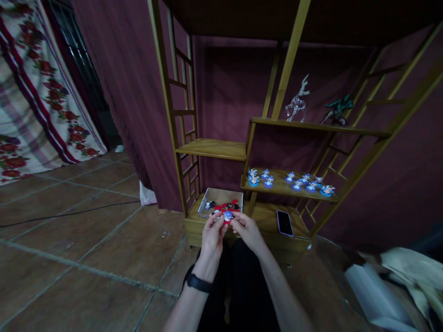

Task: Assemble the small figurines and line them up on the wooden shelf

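Between my two hands, in front of the box, is a small figurine (227,215) with a blue-purple top and a red base. My left hand (213,233) pinches it from the left, and my right hand (246,229) grips its right side with the fingertips. Just behind them an open white cardboard box (222,195) rests on the low shelf, holding several small red, black and white figures. Up and to the right, several little blue and white figurines (290,177) stand on the middle shelf in loose groups.
A wooden display rack (212,148) stands ahead. On its low board lies a phone (284,223). A clear deer ornament (296,102) and a dark green ornament (338,110) occupy the upper shelf. At right, a white bag (375,295) lies on the floor; a cable (69,214) crosses the tiles at left.
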Demonstrator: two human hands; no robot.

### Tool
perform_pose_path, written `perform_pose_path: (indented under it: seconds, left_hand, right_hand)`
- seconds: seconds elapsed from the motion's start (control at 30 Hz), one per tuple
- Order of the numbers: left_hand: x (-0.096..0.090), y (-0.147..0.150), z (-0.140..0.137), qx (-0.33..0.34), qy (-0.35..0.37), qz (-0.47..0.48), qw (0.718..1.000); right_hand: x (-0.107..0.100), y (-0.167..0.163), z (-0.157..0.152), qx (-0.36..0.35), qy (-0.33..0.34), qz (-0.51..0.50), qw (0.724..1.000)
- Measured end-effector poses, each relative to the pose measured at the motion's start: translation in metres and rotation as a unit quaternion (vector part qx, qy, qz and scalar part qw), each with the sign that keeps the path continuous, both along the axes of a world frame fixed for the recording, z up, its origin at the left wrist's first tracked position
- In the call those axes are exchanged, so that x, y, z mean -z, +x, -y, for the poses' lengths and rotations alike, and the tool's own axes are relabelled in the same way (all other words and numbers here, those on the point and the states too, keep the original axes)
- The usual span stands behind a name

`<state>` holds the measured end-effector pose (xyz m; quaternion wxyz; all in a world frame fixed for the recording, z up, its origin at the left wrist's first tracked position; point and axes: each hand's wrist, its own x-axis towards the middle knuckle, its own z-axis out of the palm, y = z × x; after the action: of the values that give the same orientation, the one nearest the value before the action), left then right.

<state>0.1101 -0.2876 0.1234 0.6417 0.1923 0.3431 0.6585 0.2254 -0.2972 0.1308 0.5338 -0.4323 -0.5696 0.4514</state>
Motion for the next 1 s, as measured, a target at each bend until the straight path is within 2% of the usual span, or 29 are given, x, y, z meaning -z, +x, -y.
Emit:
perform_pose_path:
  seconds: [0.13,0.23,0.47,0.67,0.87,1.0]
  left_hand:
    - [0.001,-0.002,-0.001,0.045,-0.058,0.032,0.997]
    - [0.0,-0.001,0.001,0.054,-0.069,0.037,0.995]
    - [-0.002,0.005,0.012,0.063,0.008,-0.028,0.998]
    - [-0.001,0.012,0.017,0.05,0.06,-0.101,0.992]
    - [-0.006,0.015,0.021,0.036,0.073,-0.146,0.986]
    - [-0.004,0.014,0.02,0.046,0.061,-0.118,0.99]
  right_hand:
    - [0.004,0.002,0.001,0.059,-0.001,-0.005,0.998]
    - [0.006,0.002,0.001,0.094,0.003,-0.026,0.995]
    - [0.014,0.005,0.002,0.081,-0.09,-0.14,0.983]
    - [0.016,0.004,0.004,0.058,-0.107,-0.22,0.968]
    - [0.008,0.0,0.008,0.044,-0.124,-0.265,0.955]
    - [0.007,-0.005,0.011,0.06,-0.126,-0.262,0.955]
